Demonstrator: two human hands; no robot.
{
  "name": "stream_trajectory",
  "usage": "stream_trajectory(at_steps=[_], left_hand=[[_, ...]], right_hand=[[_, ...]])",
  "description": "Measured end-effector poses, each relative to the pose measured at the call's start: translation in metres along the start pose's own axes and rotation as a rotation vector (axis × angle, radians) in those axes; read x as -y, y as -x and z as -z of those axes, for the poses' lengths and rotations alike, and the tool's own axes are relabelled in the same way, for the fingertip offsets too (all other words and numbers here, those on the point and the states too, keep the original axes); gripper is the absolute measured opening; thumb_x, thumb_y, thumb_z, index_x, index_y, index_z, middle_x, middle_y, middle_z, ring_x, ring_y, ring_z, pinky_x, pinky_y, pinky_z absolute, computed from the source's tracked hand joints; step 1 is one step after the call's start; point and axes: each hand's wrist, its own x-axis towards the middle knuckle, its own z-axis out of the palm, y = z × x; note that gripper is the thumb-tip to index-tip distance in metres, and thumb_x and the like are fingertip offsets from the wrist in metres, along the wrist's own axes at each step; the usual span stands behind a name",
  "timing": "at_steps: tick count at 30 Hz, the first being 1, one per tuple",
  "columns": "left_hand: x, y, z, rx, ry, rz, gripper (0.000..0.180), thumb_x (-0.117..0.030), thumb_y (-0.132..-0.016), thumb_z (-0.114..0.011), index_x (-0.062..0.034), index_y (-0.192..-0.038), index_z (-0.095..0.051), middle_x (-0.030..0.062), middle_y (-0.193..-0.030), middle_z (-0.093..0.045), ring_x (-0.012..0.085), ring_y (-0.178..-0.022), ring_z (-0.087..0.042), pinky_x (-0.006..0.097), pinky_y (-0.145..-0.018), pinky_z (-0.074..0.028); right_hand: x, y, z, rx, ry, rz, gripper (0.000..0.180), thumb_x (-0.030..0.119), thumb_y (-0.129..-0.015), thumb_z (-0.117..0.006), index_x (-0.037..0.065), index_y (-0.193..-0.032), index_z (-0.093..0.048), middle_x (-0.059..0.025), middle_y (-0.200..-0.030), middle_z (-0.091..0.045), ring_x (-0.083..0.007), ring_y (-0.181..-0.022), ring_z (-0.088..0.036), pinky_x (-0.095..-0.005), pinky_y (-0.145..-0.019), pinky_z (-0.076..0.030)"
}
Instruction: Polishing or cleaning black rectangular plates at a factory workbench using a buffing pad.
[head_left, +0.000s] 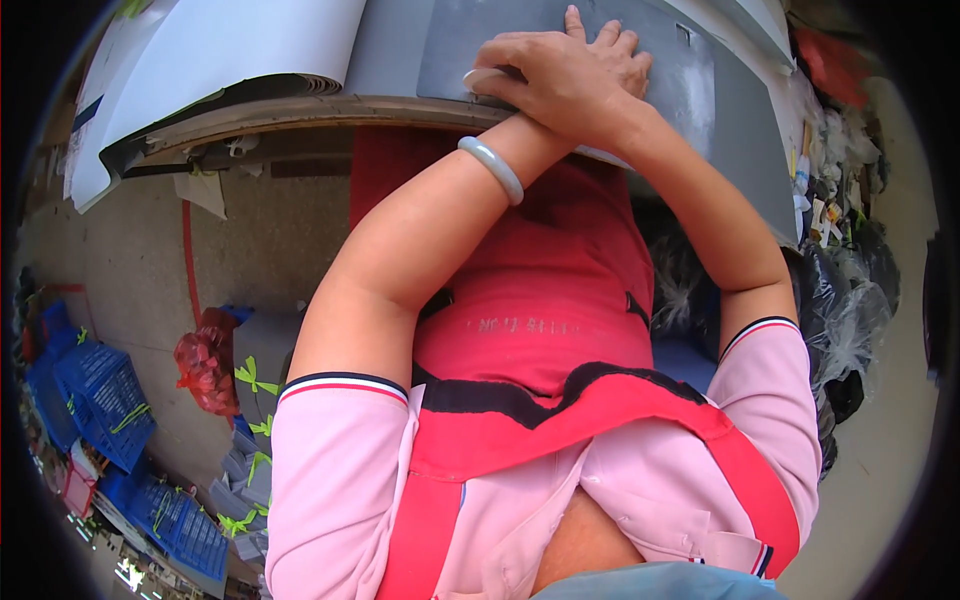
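Both my arms reach forward to a grey sheet (690, 80) that lies on a worktable (300, 108). My hands are stacked on it near the table's edge. My right hand (555, 80) lies on top, its fingers pointing left over a small pale rounded thing (478, 76) that I cannot identify. My left hand (603, 36) is mostly hidden beneath it; only its straight fingertips show, pressed flat on the sheet. A pale green bangle (492, 168) sits on my left wrist.
A thick stack of white sheets (240, 50) curls over the table's left side. On the floor at the left are blue crates (100, 400), a red bag (205, 365) and grey bundles tied with green strips (250, 385). Black bags (850, 300) pile up at the right.
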Motion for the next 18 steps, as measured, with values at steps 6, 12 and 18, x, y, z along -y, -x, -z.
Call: stream_trajectory(at_steps=[6, 12, 18], left_hand=[[0.004, 0.008, 0.009, -0.013, 0.034, -0.044, 0.039, -0.035, -0.093, -0.057, -0.0133, -0.124, -0.065, 0.0119, -0.136, -0.058, 0.0321, -0.138, -0.046, 0.076, -0.108, -0.026], [-0.001, -0.003, 0.028, -0.146, 0.237, 0.049, 0.039, -0.031, -0.095, -0.059, -0.0110, -0.128, -0.064, 0.0137, -0.138, -0.057, 0.0331, -0.139, -0.045, 0.074, -0.111, -0.023], [-0.007, 0.000, 0.047, 0.117, 0.188, 0.027, 0.029, -0.026, -0.094, -0.057, -0.0041, -0.112, -0.063, 0.0182, -0.125, -0.059, 0.0355, -0.134, -0.048, 0.074, -0.111, -0.024]], right_hand=[[-0.017, -0.006, -0.001, 0.058, 0.030, 0.041, 0.026, 0.039, -0.090, -0.069, 0.019, -0.104, -0.076, -0.0124, -0.092, -0.074, -0.0303, -0.089, -0.068, -0.0430, -0.085, -0.049], [-0.115, 0.030, 0.024, -0.269, -0.765, -0.129, 0.018, 0.017, -0.096, -0.067, 0.001, -0.105, -0.068, -0.0007, -0.085, -0.069, -0.0095, -0.080, -0.065, -0.0246, -0.075, -0.052], [-0.221, 0.086, 0.007, -0.358, -0.463, -0.759, 0.034, 0.035, -0.090, -0.074, 0.003, -0.102, -0.074, -0.0028, -0.083, -0.071, -0.0085, -0.078, -0.061, -0.0248, -0.075, -0.048]])
